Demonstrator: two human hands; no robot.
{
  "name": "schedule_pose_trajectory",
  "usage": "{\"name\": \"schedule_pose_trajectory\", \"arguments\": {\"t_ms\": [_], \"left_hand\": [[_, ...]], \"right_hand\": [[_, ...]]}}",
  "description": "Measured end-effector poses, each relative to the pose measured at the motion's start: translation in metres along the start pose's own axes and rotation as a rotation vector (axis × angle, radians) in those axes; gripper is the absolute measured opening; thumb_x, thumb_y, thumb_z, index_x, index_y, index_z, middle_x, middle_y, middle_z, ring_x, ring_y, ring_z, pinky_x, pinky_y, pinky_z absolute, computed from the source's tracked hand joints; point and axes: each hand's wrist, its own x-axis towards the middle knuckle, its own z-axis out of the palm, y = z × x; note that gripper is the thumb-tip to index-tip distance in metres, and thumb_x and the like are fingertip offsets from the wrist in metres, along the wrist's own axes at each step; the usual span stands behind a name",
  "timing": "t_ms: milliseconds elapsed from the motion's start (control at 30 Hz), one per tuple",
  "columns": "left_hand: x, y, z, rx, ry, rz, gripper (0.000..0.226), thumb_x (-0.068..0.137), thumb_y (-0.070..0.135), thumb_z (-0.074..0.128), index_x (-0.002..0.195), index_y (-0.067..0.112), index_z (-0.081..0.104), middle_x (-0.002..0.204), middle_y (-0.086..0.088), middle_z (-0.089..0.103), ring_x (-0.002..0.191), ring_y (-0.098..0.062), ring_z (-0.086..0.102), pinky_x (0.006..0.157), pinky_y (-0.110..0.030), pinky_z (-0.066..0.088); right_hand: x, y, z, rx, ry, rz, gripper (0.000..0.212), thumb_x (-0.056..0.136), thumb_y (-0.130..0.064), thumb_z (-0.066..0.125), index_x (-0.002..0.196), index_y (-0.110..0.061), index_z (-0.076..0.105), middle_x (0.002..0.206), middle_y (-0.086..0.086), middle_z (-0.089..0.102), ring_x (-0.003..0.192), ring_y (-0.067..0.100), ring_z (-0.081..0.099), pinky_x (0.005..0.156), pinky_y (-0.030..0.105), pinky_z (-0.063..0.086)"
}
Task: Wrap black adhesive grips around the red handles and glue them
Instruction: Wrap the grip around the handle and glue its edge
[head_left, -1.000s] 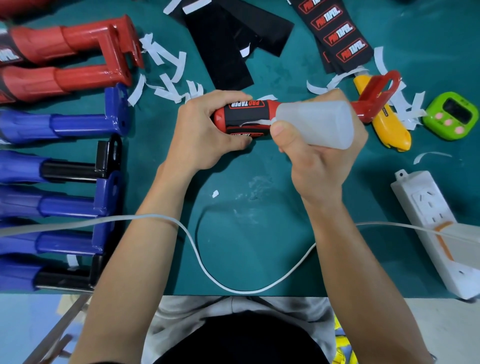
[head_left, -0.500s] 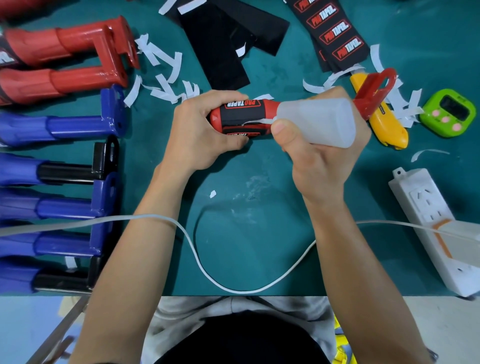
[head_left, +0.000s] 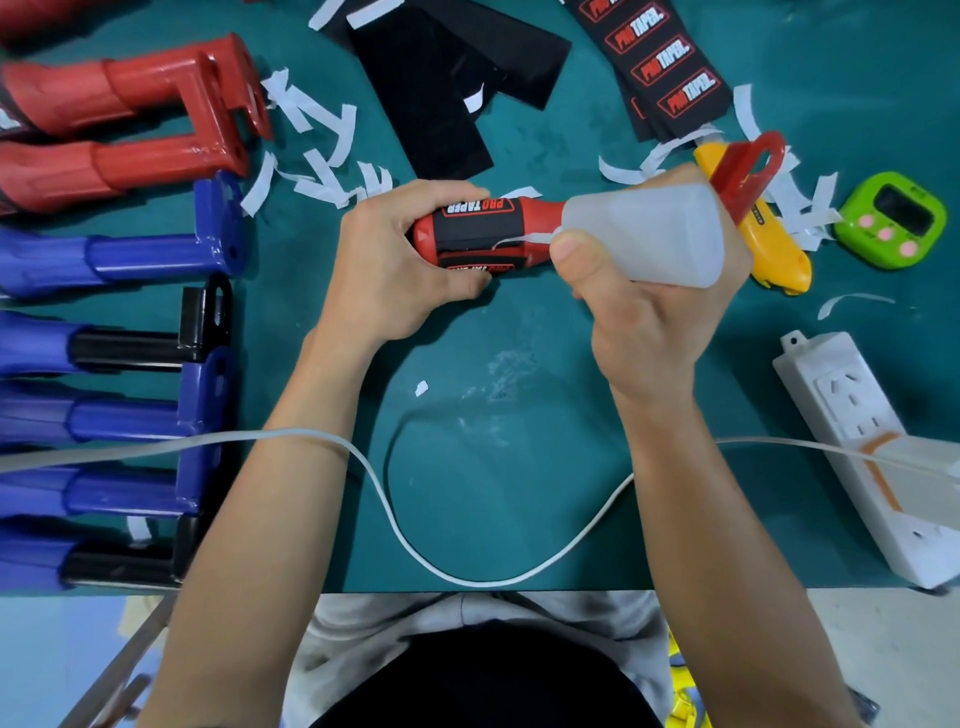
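green mat (head_left: 493, 467) covers the table. near its centre the left hand (head_left: 395, 260) grips the butt of a red handle (head_left: 535, 215) lying crosswise, with a black grip (head_left: 478, 228) wrapped round it and a white strip loose at the seam. the right hand (head_left: 649, 322) clasps a glue bottle (head_left: 649, 234), nozzle at that seam, thumb on the bottle's neck. at 3 o'clock from the bottle lie a yellow knife (head_left: 774, 244) and a timer (head_left: 893, 221). spare grips (head_left: 665, 67) sit at 12 o'clock, other handles (head_left: 145, 254), red and blue, at 9 to 10, a power strip (head_left: 862, 447) at 4.
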Motion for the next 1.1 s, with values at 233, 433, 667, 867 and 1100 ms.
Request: {"name": "schedule_pose_trajectory", "arguments": {"t_ms": [233, 433, 667, 867, 1100], "left_hand": [[-0.0003, 0.0016, 0.0006, 0.0, 0.008, 0.0, 0.063, 0.058, 0.012, 0.092, 0.11, 0.041, 0.073, 0.1, 0.024, 0.071, 0.087, 0.001, 0.065, 0.08, -0.016, 0.05], [-0.0004, 0.0003, 0.0013, 0.001, 0.005, -0.004, 0.062, 0.058, 0.013, 0.092, 0.111, 0.04, 0.073, 0.099, 0.025, 0.07, 0.086, 0.001, 0.065, 0.079, -0.014, 0.048], [-0.0001, 0.0013, 0.0007, -0.001, 0.005, -0.011, 0.062, 0.058, 0.015, 0.091, 0.11, 0.041, 0.073, 0.099, 0.023, 0.07, 0.085, 0.0, 0.065, 0.079, -0.016, 0.049], [0.0001, 0.001, 0.0005, 0.004, 0.008, -0.011, 0.062, 0.058, 0.014, 0.093, 0.111, 0.038, 0.074, 0.099, 0.024, 0.071, 0.086, 0.001, 0.065, 0.08, -0.016, 0.049], [0.0003, 0.0011, 0.0005, 0.003, 0.007, -0.016, 0.061, 0.058, 0.012, 0.092, 0.111, 0.035, 0.075, 0.101, 0.021, 0.072, 0.088, -0.002, 0.066, 0.081, -0.019, 0.051]], "right_hand": [[0.0022, -0.0028, -0.0029, -0.022, 0.055, -0.001, 0.031, 0.08, -0.002, 0.081, 0.088, -0.02, 0.056, 0.078, -0.004, 0.052, 0.068, 0.026, 0.05, 0.062, 0.027, 0.046], [0.0024, -0.0039, -0.0054, -0.048, 0.06, -0.001, 0.033, 0.079, 0.0, 0.081, 0.084, -0.02, 0.056, 0.078, -0.006, 0.052, 0.069, 0.016, 0.049, 0.064, 0.028, 0.046], [0.0036, -0.006, -0.0063, 0.02, 0.073, -0.006, 0.03, 0.08, -0.011, 0.08, 0.088, -0.028, 0.057, 0.079, -0.007, 0.056, 0.068, 0.017, 0.054, 0.065, 0.026, 0.046], [0.0003, -0.0016, -0.0037, -0.004, 0.013, -0.019, 0.02, 0.082, -0.005, 0.079, 0.09, 0.001, 0.062, 0.078, 0.01, 0.057, 0.069, 0.034, 0.053, 0.062, 0.034, 0.048], [0.0035, 0.0006, -0.006, 0.047, 0.05, 0.036, 0.022, 0.082, -0.009, 0.08, 0.085, -0.017, 0.06, 0.077, 0.0, 0.059, 0.065, 0.025, 0.055, 0.061, 0.036, 0.048]]}}
